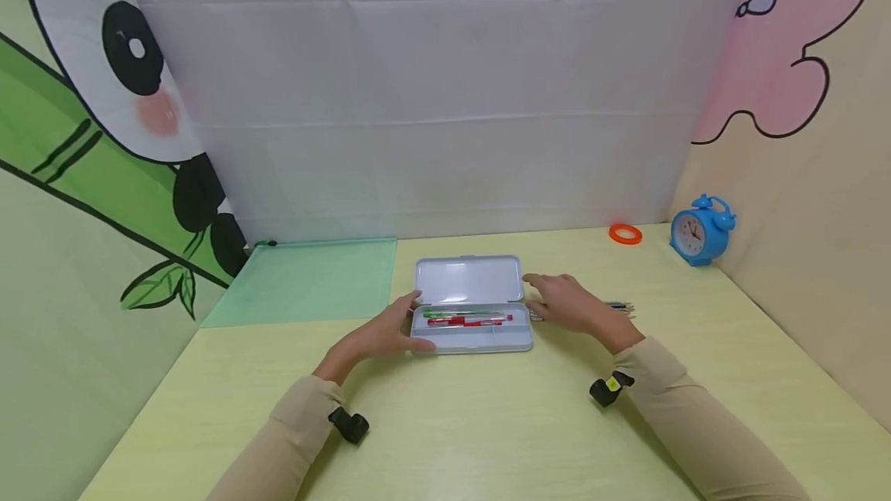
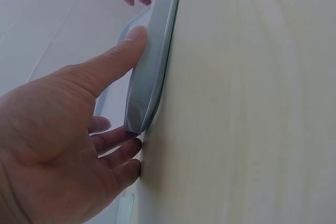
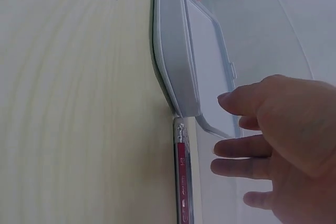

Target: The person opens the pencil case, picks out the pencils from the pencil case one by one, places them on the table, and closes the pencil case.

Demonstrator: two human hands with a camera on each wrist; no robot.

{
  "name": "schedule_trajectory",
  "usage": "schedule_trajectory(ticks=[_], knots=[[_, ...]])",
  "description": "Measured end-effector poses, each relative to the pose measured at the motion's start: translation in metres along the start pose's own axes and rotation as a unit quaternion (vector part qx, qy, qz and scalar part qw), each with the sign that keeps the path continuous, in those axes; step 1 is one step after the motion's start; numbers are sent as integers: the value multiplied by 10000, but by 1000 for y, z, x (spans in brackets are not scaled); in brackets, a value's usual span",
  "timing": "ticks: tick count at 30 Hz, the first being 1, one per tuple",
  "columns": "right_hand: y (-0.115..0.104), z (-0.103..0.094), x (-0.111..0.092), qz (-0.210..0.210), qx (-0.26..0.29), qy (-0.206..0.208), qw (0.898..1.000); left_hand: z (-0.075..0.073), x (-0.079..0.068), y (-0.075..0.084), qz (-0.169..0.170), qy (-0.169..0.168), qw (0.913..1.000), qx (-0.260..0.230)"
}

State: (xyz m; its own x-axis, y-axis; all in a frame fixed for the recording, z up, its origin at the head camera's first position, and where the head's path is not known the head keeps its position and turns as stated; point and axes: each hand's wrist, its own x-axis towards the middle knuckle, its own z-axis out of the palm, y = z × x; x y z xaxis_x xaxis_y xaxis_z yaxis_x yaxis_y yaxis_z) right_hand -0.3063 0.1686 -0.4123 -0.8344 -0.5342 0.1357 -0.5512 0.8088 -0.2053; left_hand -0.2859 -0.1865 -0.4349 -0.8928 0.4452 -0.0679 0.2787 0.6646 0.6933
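Observation:
An open pencil case (image 1: 472,340) lies on the table, its lid (image 1: 468,279) tipped back toward the wall. Inside are a green pen (image 1: 455,313) and red pens (image 1: 465,322). My left hand (image 1: 386,329) holds the left end, thumb at the front edge and fingers round the end; the left wrist view shows the thumb (image 2: 118,59) on the case's wall. My right hand (image 1: 567,304) hovers beside the lid's right edge, fingers loosely spread with nothing between them. A slim red packet (image 3: 183,182) lies off the case's right end, partly hidden under that hand in the head view.
Thin dark-tipped sticks (image 1: 619,306) show past the right hand. A green mat (image 1: 313,281) covers the back left. An orange ring (image 1: 625,234) and a blue alarm clock (image 1: 699,230) stand at the back right, near the cloth-covered walls.

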Motion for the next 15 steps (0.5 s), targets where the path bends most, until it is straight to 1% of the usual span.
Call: schedule_trajectory(ticks=[3,8,12,15], knots=[[-5,0,0,69,266,-145,9995,1,-1,2,-14,-9,10000,-14],[-8,-2,0,48,535,-227,9983,1,-1,4,-5,25,10000,-15],[-8,-1,1,-3,763,-288,9967,1,0,3,15,52,10000,-28],[-8,0,2,38,992,-339,9945,1,0,1,4,44,10000,-25]])
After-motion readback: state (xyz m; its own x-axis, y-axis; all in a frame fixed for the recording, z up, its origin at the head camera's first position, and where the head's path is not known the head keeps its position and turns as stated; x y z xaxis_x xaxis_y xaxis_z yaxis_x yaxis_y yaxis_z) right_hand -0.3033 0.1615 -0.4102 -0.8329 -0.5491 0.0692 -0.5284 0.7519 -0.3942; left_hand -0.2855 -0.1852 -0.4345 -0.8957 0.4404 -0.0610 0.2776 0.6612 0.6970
